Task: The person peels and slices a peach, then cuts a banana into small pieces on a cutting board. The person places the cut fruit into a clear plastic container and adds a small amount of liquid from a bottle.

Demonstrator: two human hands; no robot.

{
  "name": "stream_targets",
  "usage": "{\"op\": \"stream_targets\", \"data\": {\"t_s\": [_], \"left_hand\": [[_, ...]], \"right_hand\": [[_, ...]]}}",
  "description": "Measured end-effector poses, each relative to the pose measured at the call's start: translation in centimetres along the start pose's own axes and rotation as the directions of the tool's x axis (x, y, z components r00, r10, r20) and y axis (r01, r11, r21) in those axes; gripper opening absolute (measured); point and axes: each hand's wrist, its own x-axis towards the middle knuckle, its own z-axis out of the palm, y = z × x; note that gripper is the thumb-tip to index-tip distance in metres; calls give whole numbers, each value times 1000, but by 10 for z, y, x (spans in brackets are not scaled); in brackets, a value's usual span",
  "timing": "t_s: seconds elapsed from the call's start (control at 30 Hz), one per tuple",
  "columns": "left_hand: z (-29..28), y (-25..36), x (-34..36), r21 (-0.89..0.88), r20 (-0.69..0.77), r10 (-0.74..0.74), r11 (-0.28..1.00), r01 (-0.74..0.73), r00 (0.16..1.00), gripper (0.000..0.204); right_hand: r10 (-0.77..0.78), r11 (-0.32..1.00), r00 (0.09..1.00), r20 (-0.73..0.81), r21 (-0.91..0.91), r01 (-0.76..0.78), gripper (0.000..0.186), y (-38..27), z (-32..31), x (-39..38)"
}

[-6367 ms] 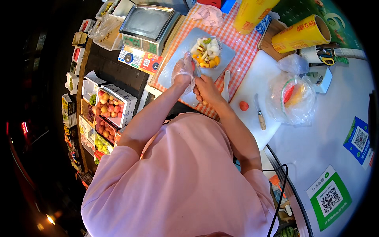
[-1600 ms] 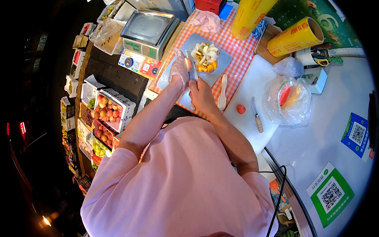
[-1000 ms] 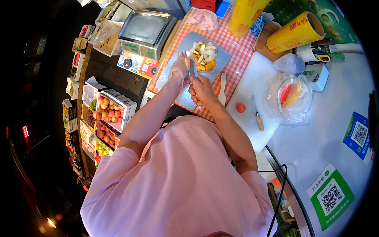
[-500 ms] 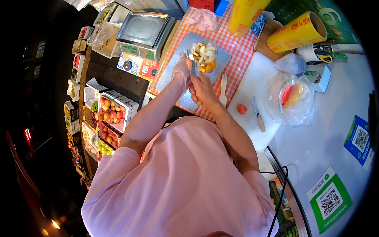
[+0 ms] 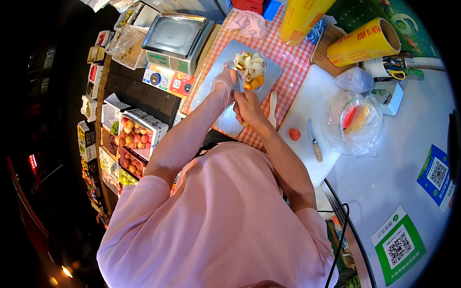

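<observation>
L hand (image 5: 223,82), in a thin clear plastic glove, is closed round an orange-red piece of fruit (image 5: 233,75), over the pale blue-grey rectangular cutting board (image 5: 204,98). R hand (image 5: 248,109), bare, is just beside it, fingers curled tight on a knife w/ a grey metal blade (image 5: 237,84); handle mostly hidden in the fist, blade btwn the hands. Just beyond R hand, on same board: a clear plastic tub (image 5: 264,72) of white & orange fruit chunks (image 5: 251,66). Just R of R hand, a long white utensil (image 5: 272,108) lies on the orange-white checked cloth (image 5: 292,72). Further R of it, on the white rectangular cutting board (image 5: 307,98): a small round red fruit (image 5: 295,134) & a knife w/ pale wooden handle (image 5: 315,141). Well R of both hands, a clear plastic bag w/ red melon (image 5: 350,115). Beyond L hand, to its L, a silver-topped scale (image 5: 175,36)
</observation>
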Motion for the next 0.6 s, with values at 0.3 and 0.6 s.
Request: {"op": "stream_targets", "data": {"t_s": [0.3,0.6], "left_hand": [[-2,-3,-9,99,54,-17,995,11,998,35],[7,-2,-16,-3,64,58,998,-58,996,18]], "right_hand": [[-52,993,996,-74,-109,44,33,4,-1,6],[-277,877,948,-158,-445,182,44,37,-4,28]]}}
